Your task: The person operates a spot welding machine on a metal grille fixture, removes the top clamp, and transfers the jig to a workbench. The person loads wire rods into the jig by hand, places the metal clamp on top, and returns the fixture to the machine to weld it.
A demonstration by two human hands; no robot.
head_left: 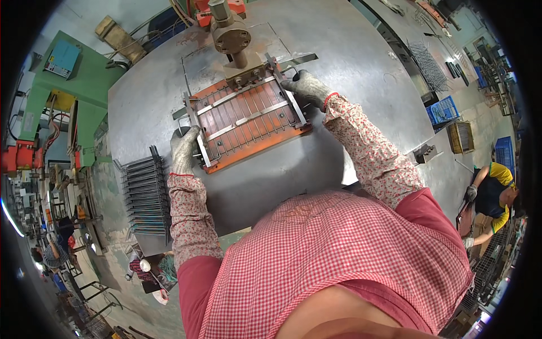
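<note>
A flat fixture (257,143) with an orange-brown base and metal side bars lies on the steel table. A wire grid (247,129) of thin parallel rods is set in it, crossed by flat metal strips. My left hand (183,150), in a pale work glove, is closed at the fixture's left side. At its upper right side my right hand (307,90), gloved likewise, is also closed. The exact grip under both sets of fingers is partly hidden. A brass-coloured press head (232,45) stands over the grid's far edge, its lower block covering that part.
Stacked dark wire racks (145,195) lie at the steel table's (361,62) left edge. Green machinery (68,107) stands further left. Right of the table are a blue basket (442,111) and a yellowish crate (462,137). A co-worker (494,195) works at far right.
</note>
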